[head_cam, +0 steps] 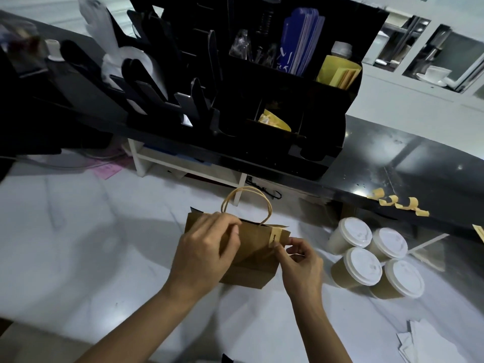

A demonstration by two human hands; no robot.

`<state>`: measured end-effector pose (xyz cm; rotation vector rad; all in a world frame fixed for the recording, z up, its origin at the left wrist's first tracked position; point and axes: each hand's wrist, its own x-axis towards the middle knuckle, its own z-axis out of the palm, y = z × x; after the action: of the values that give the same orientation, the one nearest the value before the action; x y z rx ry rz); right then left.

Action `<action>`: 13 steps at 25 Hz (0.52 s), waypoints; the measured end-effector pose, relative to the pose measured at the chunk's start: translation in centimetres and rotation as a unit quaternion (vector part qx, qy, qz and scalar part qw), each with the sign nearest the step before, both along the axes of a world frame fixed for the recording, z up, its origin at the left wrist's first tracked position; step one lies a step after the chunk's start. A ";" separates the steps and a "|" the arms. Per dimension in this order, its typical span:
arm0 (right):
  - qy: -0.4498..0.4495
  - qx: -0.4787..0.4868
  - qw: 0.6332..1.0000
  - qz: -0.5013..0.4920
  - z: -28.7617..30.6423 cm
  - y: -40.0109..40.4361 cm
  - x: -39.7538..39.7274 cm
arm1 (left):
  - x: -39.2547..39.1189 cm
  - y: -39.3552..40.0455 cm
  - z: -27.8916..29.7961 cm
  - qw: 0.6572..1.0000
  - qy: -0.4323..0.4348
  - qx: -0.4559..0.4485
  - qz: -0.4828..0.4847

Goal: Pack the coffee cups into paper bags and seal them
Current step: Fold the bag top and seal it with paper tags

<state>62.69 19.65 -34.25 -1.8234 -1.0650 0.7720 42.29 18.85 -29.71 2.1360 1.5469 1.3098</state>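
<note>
A brown paper bag (251,258) with twisted paper handles stands on the white counter in the middle of the view. My left hand (204,250) grips its top edge on the left side, fingers curled over the rim. My right hand (298,254) pinches the bag's right top corner, where a small tan sticker (275,237) lies over the fold. To the right of the bag stand several lidded paper coffee cups (362,265) in a tight cluster. What is inside the bag is hidden.
A black organiser (275,106) with sleeves, cards and yellow packets sits on a dark shelf behind the bag. Curled tan sticker strips (398,204) hang on the shelf's front edge at right. White paper sheets (424,341) lie at the lower right.
</note>
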 end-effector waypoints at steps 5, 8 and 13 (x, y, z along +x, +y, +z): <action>0.021 0.014 1.000 -0.014 -0.2 -0.6 -0.7 | -2.7 -0.5 -1.7 0.987 -0.067 -0.067 0.129; 0.038 0.008 0.999 -0.020 -0.4 -0.9 -1.4 | -3.5 -0.8 -2.7 0.980 -0.064 -0.131 0.137; 0.056 -0.028 0.998 -0.022 -1.1 -2.1 -2.4 | -4.5 -1.8 -4.2 0.969 -0.087 -0.207 0.103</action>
<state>60.32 17.55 -35.37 -1.8217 -0.9366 0.8739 37.76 17.03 -33.94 1.6027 1.8141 1.0749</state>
